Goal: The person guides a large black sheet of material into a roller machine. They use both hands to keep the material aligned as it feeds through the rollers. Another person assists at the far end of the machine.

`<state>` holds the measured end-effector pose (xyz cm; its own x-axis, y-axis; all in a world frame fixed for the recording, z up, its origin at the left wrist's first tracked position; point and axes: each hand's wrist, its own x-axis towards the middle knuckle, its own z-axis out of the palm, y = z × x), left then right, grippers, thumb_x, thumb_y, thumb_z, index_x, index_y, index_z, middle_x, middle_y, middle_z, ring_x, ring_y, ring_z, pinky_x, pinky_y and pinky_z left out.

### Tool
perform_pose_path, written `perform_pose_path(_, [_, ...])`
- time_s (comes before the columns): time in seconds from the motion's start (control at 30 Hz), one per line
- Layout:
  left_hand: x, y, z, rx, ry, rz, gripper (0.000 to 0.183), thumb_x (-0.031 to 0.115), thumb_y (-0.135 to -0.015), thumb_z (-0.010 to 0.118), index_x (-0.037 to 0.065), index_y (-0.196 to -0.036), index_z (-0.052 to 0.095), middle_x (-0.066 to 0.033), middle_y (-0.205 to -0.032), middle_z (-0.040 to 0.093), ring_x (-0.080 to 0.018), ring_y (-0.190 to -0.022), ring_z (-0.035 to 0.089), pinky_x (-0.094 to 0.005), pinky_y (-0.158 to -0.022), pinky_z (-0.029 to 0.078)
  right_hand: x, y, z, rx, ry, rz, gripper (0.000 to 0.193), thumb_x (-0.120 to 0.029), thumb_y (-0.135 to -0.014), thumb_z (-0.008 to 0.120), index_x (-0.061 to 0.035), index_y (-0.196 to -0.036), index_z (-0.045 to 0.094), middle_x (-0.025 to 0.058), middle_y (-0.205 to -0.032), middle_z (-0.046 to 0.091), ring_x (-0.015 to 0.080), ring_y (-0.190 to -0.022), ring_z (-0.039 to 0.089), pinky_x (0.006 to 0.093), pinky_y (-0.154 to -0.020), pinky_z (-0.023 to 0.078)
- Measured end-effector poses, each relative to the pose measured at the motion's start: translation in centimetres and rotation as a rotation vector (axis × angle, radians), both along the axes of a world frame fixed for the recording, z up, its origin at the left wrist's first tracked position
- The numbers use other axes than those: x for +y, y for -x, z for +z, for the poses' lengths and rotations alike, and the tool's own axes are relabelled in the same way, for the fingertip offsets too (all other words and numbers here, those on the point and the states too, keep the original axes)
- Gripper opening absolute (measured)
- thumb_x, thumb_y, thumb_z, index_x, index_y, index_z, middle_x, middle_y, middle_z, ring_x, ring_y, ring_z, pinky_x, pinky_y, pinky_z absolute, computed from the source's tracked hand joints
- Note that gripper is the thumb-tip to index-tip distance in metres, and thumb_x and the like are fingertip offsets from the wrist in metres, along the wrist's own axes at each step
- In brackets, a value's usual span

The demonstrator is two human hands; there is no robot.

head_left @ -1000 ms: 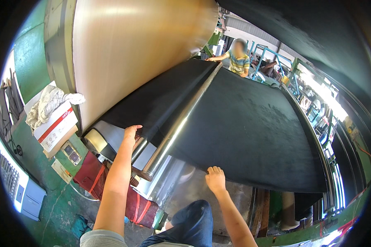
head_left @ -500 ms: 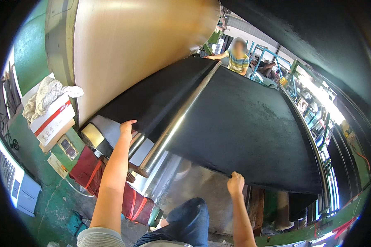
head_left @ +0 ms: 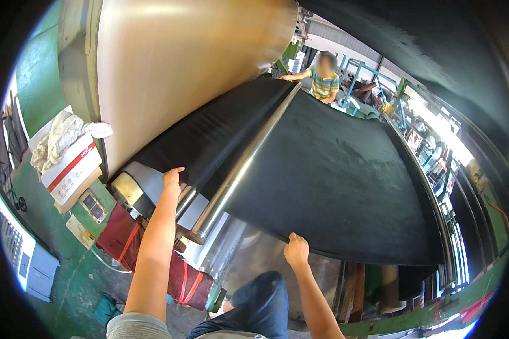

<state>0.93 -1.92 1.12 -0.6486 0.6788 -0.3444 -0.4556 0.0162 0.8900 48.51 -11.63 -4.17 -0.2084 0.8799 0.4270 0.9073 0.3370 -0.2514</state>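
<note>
Black sheet (head_left: 333, 181): right hand (head_left: 296, 250) curled, gripping lower edge; left hand (head_left: 172, 179) at left edge, grip unclear.

Can see at left a white carton (head_left: 73, 178) with a red band, topped by a crumpled whitish cloth (head_left: 61, 140); lower down, a white and blue-grey case (head_left: 41, 274) on the green floor (head_left: 76, 299), near a teal cloth (head_left: 105, 308); in the background, a blue metal frame (head_left: 353, 85)
</note>
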Motion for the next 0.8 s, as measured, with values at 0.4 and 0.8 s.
perform_pose_path(0.4, [0.3, 0.8, -0.9, 0.053, 0.009, 0.062, 0.019, 0.018, -0.084, 0.053, 0.014, -0.078, 0.07, -0.0069, -0.081, 0.065, -0.0203, -0.065, 0.058, -0.0339, -0.053, 0.047, 2.1, -0.5, 4.1, -0.052, -0.104, 0.226, 0.018, -0.007, -0.067, 0.058, -0.0018, -0.085, 0.06, 0.0148, -0.087, 0.055, 0.0334, -0.089, 0.053, 0.0427, -0.079, 0.045])
perform_pose_path(0.8, [0.0, -0.6, -0.1, 0.032, -0.101, -0.183, 0.022, 0.012, -0.081, 0.048, 0.008, -0.083, 0.07, -0.0094, -0.083, 0.064, -0.0231, -0.073, 0.061, -0.0366, -0.063, 0.052, 1.8, -9.6, 2.5, -0.063, -0.003, -0.186, 0.018, -0.001, -0.071, 0.054, 0.0018, -0.085, 0.064, 0.02, -0.087, 0.066, 0.0364, -0.087, 0.061, 0.0439, -0.079, 0.048])
